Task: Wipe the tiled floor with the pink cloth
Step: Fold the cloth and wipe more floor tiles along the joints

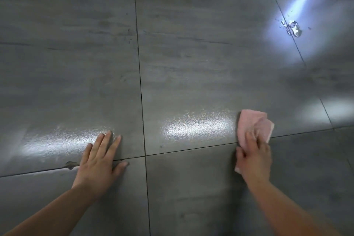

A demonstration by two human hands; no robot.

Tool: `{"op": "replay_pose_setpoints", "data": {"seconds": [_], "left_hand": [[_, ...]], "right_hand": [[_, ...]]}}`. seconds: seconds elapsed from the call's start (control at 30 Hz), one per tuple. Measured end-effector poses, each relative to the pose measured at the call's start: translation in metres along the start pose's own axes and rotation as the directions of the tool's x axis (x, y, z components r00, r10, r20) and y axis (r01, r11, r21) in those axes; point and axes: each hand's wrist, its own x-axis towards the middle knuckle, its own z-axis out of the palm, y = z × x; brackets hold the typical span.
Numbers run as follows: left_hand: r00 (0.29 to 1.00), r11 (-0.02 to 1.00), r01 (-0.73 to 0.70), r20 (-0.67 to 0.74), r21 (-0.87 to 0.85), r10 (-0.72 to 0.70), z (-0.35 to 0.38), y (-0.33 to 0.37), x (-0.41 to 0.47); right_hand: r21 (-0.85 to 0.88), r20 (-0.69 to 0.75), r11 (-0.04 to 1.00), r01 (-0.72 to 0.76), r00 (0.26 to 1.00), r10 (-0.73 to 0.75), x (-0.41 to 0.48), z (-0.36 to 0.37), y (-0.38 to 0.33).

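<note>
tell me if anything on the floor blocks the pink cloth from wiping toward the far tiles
Nothing solid shows directly ahead of the pink cloth under the right hand. Farther off to the right, small bits of debris lie by a grout line on the tiled floor. The left hand rests flat, well aside.

grey tiled floor (191, 63) w/ pink cloth (251, 126), maybe debris (293, 28).

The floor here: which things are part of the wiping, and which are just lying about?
Part of the job:
pink cloth
right hand pressing the cloth down
tiled floor
left hand, flat on the floor

Just lying about:
small wet-looking debris far right
chipped spot by the grout line
</note>
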Motion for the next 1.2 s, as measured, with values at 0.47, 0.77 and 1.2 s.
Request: {"op": "replay_pose_setpoints", "data": {"seconds": [0.47,0.77,1.2], "left_hand": [[0.983,0.936,0.061,-0.142,-0.348,-0.117,-0.180,0.066,-0.073],[0.991,0.854,0.118,0.007,-0.507,-0.133,-0.453,0.202,-0.180],[0.987,0.959,-0.042,0.139,-0.281,0.084,-0.517,0.393,-0.183]], "right_hand": [[0.656,0.560,0.534,-0.533,0.818,0.129,-0.024,-0.174,-0.098],[0.686,0.602,0.358,-0.633,0.771,0.210,-0.066,-0.489,-0.117],[0.738,0.591,0.116,-0.665,0.720,0.365,-0.041,-0.644,-0.055]]}}
